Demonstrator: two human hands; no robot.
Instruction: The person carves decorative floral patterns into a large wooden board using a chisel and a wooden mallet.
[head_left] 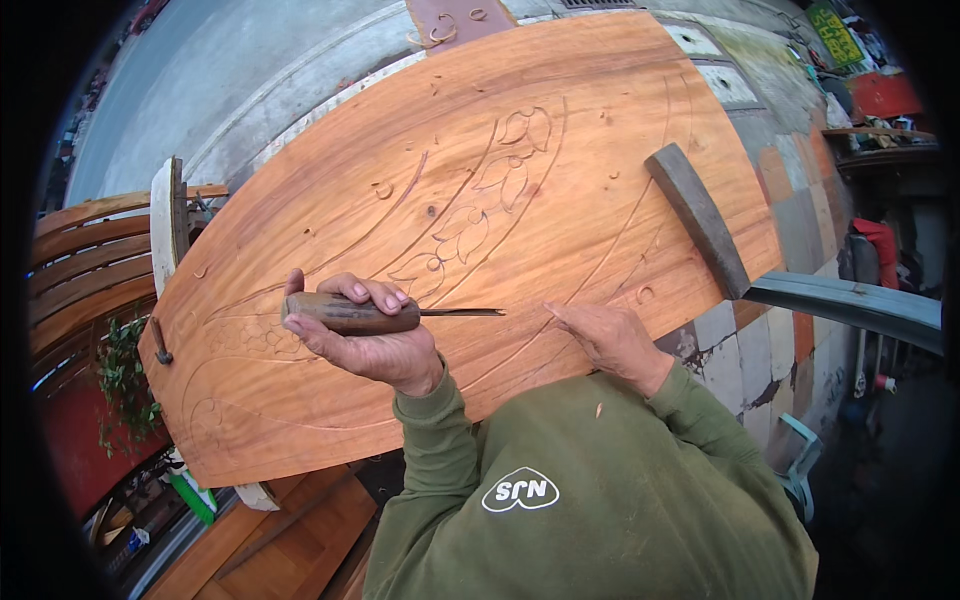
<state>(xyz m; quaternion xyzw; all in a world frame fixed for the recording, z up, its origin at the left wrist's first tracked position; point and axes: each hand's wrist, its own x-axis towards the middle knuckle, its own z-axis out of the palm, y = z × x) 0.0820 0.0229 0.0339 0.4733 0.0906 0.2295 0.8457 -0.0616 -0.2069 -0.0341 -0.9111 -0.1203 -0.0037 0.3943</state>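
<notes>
My left hand point(385, 350) is closed around the brown wooden handle point(350, 314) of a carving gouge. Its thin dark blade point(465, 312) points right, above a large orange-brown wooden panel point(330, 180). Flowers, leaves and long curved lines are outlined in the panel's surface. My right hand point(610, 342) is at the panel's near edge, past the blade tip, with its fingers stretched out and nothing visible in it. Some of its fingers are hidden from sight. A dark wooden bar point(700, 220) lies across the panel's right part.
A few curled wood shavings point(383, 190) lie on the panel. A small dark tool point(160, 342) stands at its left end. A wooden slatted bench point(90, 260) and a green plant point(122, 390) are at left; a grey metal beam point(850, 305) extends right.
</notes>
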